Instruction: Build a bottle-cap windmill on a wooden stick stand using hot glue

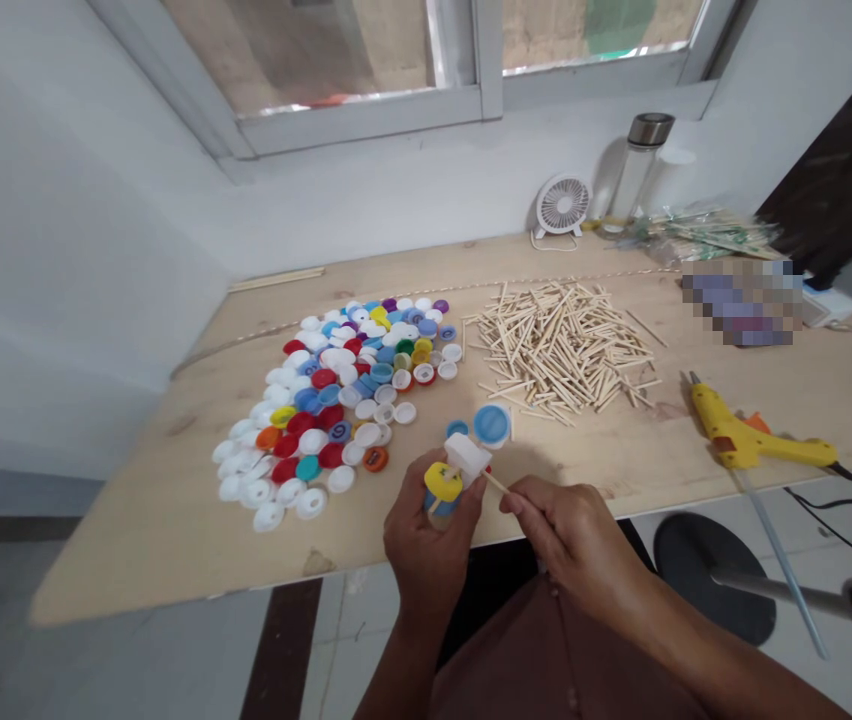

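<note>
My left hand [426,540] is closed around a small built piece with a yellow cap [442,482] on top, a white blocky part [468,456] behind it and something blue below. Between the thumb and fingers of my right hand [576,525] is a short wooden stick [496,482]. Its far end meets the piece near a small red spot; whether it is fixed there I cannot tell. Just beyond the hands, a large blue bottle cap [492,425] and a smaller blue cap [457,430] lie on the wooden table [171,545].
Many coloured bottle caps [325,378] spread across the left. A heap of short sticks [568,345] lies behind my hands. At right rests a yellow glue gun [741,430], its glue stick jutting past the edge. Farther back stand a white fan [563,206] and a bottle [632,175].
</note>
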The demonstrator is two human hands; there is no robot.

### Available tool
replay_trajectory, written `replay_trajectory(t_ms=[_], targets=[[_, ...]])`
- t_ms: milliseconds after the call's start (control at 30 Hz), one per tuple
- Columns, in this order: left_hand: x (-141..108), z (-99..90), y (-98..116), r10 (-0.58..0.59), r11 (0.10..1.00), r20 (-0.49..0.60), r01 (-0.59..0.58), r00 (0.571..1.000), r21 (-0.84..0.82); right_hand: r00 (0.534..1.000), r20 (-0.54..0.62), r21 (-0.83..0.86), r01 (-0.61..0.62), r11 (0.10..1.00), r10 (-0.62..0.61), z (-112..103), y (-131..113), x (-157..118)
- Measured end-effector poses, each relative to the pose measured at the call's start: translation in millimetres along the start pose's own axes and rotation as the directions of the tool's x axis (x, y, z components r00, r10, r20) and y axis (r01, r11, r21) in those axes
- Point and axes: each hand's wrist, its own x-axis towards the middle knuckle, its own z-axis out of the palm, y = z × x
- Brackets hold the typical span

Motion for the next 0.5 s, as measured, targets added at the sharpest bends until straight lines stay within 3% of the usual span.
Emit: replay_trajectory(t_ms=[67, 133, 200, 233, 300, 367, 433, 500], targets=[[-1.1, 0.8, 0.9, 0.036, 0.999, -0.049, -0.036, 0.998, 0.002, 0.996, 0.063, 0.206, -0.074, 0.976, 0.062, -0.5, 1.2, 2.6], [-1.2, 0.3, 2.0, 0.07, 0.997, -0.08, -0.071, 0.994, -0.001, 0.978, 0.175, 0.433, -0.178, 0.884, 0.112, -1.1, 3.3, 5.2], [0.1, -1.7, 2.3, 0.085, 0.996, -0.061, -0.086, 0.994, -0.006, 0.955, 0.269, 0.559, -0.261, 0.787, 0.125, -1.1, 5.3, 6.8], [1.2, -3.1, 1.9, 0.084, 0.996, -0.041, -0.085, 0.996, -0.01, 0.952, 0.279, 0.564, -0.266, 0.781, 0.123, -0.7, 5.9, 6.9], [3.2, -5.9, -0.1, 0.076, 0.997, -0.023, -0.077, 0.997, -0.02, 0.975, 0.198, 0.435, -0.179, 0.882, 0.101, 1.0, 6.3, 5.9], [4.3, -7.5, -3.4, 0.063, 0.998, -0.018, -0.064, 0.998, -0.027, 0.999, 0.047, 0.129, -0.015, 0.992, 0.009, 3.5, 6.2, 3.8], [4.4, -8.1, -6.4, 0.052, 0.998, -0.016, -0.052, 0.999, -0.027, 0.992, -0.063, -0.174, 0.098, 0.98, -0.11, 5.7, 6.3, 1.9], [3.8, -8.2, -7.6, 0.046, 0.999, -0.006, -0.046, 0.999, -0.018, 0.985, -0.083, -0.25, 0.124, 0.96, -0.149, 6.3, 7.2, 0.8]])
